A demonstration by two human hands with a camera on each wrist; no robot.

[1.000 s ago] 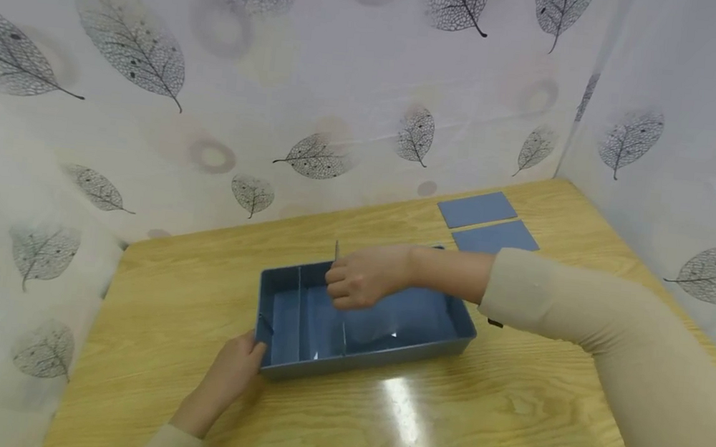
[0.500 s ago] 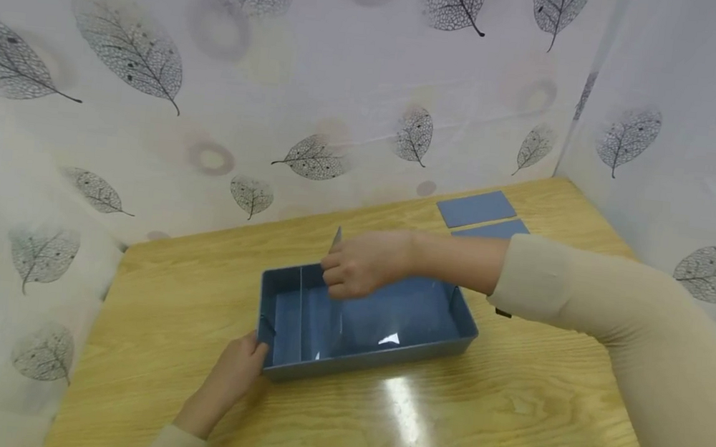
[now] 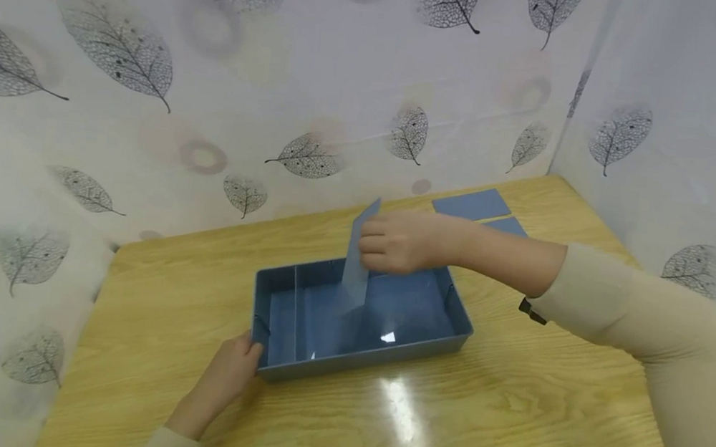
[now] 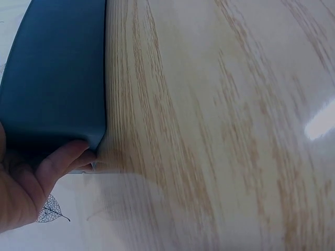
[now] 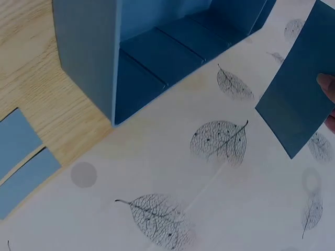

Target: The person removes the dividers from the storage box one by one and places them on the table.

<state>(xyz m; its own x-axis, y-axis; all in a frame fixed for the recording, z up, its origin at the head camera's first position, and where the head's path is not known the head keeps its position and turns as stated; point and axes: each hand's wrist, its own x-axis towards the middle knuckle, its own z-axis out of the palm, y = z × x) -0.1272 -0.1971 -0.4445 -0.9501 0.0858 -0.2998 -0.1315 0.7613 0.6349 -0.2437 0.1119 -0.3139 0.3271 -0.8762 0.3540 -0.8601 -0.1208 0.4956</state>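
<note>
A shallow blue rectangular box (image 3: pixel 371 356) lies on the wooden table. My left hand (image 3: pixel 229 368) grips its near left corner, thumb and fingers on the wall; the left wrist view shows that same hand (image 4: pixel 31 191) at the box end (image 4: pixel 57 68). Above the box's middle, my right hand (image 3: pixel 398 242) pinches a thin flat blue divider panel (image 3: pixel 356 277), which stands tilted. In the right wrist view the panel (image 5: pixel 296 89) hangs apart from the box (image 5: pixel 86 52), and only some fingertips (image 5: pixel 328 86) show. Another divider (image 3: pixel 296 315) stands upright in the box's left part.
Two flat blue panels, a far one (image 3: pixel 473 204) and a nearer one (image 3: pixel 508 226) partly behind my right forearm, lie at the table's back right. A leaf-patterned white curtain (image 3: pixel 348 57) borders the table (image 3: pixel 156 298) behind and at both sides.
My right hand has moved up and to the right, lifting the divider panel from the box's middle. My left hand stays on the box corner. The other divider stays in place.
</note>
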